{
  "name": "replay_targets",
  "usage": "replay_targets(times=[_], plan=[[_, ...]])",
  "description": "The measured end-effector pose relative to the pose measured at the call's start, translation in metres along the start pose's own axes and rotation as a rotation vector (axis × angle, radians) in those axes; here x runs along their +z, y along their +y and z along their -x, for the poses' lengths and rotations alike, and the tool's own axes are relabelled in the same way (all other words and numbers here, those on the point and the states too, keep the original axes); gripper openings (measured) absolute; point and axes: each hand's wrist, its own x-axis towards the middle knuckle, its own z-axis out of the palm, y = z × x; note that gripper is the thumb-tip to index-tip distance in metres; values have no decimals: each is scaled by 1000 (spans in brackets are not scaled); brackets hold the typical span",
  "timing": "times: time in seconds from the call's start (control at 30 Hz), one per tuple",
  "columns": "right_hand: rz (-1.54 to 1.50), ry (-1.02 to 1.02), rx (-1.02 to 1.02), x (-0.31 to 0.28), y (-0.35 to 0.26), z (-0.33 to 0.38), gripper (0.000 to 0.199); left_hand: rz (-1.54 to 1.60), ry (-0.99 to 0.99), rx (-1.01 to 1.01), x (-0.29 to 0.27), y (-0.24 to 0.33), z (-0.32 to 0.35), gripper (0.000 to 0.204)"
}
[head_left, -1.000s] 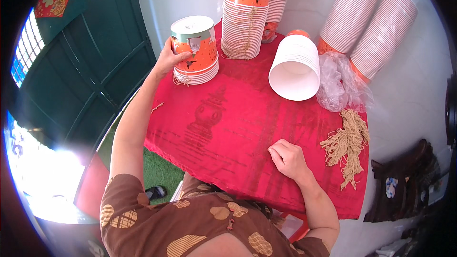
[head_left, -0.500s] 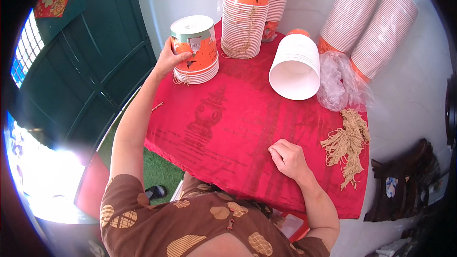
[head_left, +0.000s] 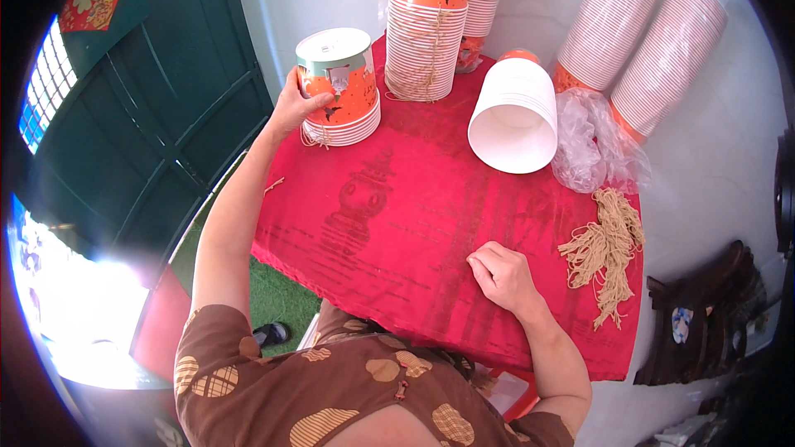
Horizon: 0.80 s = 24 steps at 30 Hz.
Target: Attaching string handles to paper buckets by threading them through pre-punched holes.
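At the table's far left stands a short stack of upside-down paper buckets (head_left: 354, 88), orange and green with white rims. My left hand (head_left: 296, 104) is wrapped round its left side, thumb across the front. Thin twine hangs at the stack's lower left rim. My right hand (head_left: 503, 276) rests loosely fisted on the red tablecloth (head_left: 397, 199) near the front edge, and nothing shows in its fingers. A bundle of tan twine (head_left: 606, 252) lies to its right. Beyond it, another group of paper buckets (head_left: 513, 128) lies on its side, its open white mouth facing me.
A tall twine-tied bucket stack (head_left: 426, 50) stands at the back, with another stack (head_left: 487, 0) behind it. Two more stacks in clear plastic (head_left: 584, 136) lean at the far right. A green door (head_left: 157, 99) is at left, dark carved furniture (head_left: 704, 323) at right.
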Motion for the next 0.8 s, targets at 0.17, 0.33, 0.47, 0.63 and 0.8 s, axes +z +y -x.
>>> replay_targets(times=[0.17, 0.33, 0.47, 0.63, 0.8], plan=[[6, 4, -1, 1, 0, 1, 6, -7, 17, 12, 0, -7, 1, 105], [0, -5, 4, 1, 3, 1, 6, -42, 42, 35, 0, -11, 1, 105], [9, 7, -15, 0, 1, -1, 6, -30, 77, 66, 5, -15, 0, 102], [11, 22, -29, 1, 4, 2, 6, -77, 71, 40, 6, -9, 3, 97], [36, 34, -27, 3, 5, 9, 7, -69, -26, -21, 9, 7, 7, 86]])
